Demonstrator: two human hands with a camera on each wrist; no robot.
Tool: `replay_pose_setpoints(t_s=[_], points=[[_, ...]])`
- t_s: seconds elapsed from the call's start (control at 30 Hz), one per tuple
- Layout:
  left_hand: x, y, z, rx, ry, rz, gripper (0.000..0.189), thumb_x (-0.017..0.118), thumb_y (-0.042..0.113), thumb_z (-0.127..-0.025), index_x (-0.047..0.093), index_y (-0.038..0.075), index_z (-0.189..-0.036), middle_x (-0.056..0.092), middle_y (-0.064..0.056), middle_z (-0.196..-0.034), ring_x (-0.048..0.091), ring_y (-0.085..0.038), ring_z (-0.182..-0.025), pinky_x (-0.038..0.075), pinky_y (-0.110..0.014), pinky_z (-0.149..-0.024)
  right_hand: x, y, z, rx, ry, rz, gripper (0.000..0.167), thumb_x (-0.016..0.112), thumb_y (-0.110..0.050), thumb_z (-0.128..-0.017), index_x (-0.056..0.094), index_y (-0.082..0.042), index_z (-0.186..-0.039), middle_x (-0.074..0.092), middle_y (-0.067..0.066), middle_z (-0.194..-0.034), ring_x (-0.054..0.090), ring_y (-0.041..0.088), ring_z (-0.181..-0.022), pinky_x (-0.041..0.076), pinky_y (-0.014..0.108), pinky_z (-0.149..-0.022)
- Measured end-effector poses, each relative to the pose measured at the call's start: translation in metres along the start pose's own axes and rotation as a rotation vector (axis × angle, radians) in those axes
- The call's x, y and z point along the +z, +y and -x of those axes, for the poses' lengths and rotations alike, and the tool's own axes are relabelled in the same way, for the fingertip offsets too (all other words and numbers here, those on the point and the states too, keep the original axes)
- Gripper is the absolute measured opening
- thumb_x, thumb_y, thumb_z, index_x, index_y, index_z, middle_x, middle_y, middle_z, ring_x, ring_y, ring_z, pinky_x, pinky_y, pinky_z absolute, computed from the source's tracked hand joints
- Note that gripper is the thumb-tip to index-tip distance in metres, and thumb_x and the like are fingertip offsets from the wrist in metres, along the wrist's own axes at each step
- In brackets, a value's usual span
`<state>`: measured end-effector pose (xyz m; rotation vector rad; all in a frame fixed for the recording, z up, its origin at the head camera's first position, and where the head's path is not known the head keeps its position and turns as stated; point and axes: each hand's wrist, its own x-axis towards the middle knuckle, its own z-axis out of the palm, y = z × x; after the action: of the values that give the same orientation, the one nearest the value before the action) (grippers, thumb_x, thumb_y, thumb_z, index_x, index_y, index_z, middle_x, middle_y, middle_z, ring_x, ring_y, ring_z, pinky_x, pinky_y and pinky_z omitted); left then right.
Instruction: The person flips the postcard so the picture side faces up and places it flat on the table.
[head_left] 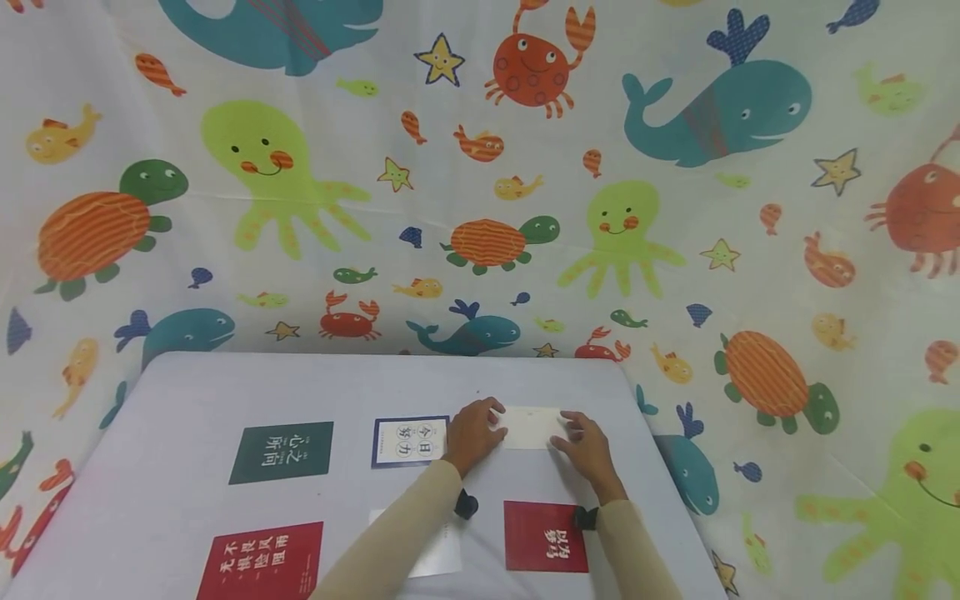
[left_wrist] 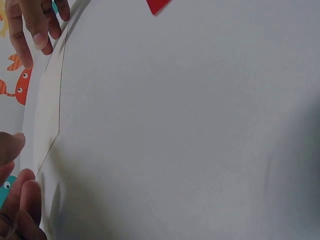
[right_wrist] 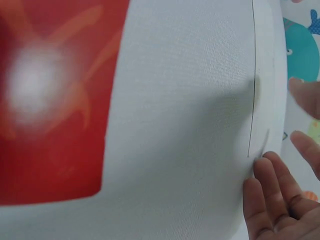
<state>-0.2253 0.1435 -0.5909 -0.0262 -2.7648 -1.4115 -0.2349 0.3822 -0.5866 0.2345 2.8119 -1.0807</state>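
Note:
A blank cream card lies flat near the back right of the white table, one hand at each short end. My left hand is at its left end, fingers bent loosely; in the left wrist view the fingertips are right at the card's corner. Opposite, my right hand has relaxed fingers around the right end. Its fingertips come up to the card's edge in the right wrist view, with the thumb spread apart. Neither hand closes round the card.
Left of my left hand lies a blue-bordered white card, with a dark green card farther left. Nearer are a red card, a white card partly under my left sleeve, and another red card. A sea-animal curtain hangs behind the table.

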Motion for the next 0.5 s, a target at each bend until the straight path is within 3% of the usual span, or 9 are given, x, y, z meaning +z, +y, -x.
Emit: replay_pose_setpoints(t_s=[0.27,0.5], points=[[0.0074,0.0005,-0.0034,-0.014,-0.011,0.001,0.034,0.087,0.013,-0.086,0.073,0.016,-0.117,0.072,-0.004,-0.096,0.063,-0.018,-0.087,0.051,-0.042,-0.082,0.0029,0.0015,-0.0027,0.015,-0.011,-0.01,0.059,0.082,-0.012,-0.092,0.06,-0.019,-0.146,0.065,0.015,-0.142,0.063,0.037,-0.13,0.055,0.057,-0.103],[0.0105,0.0041,-0.0039,-0.034,0.012,0.017,0.033,0.087,0.012,-0.087,0.073,0.017,-0.116,0.071,-0.003,-0.097,0.064,-0.019,-0.089,0.055,-0.045,-0.088,0.0005,0.0041,-0.0071,0.031,-0.006,-0.005,0.058,0.082,-0.014,-0.093,0.06,-0.021,-0.146,0.066,0.013,-0.14,0.064,0.036,-0.127,0.056,0.056,-0.103]])
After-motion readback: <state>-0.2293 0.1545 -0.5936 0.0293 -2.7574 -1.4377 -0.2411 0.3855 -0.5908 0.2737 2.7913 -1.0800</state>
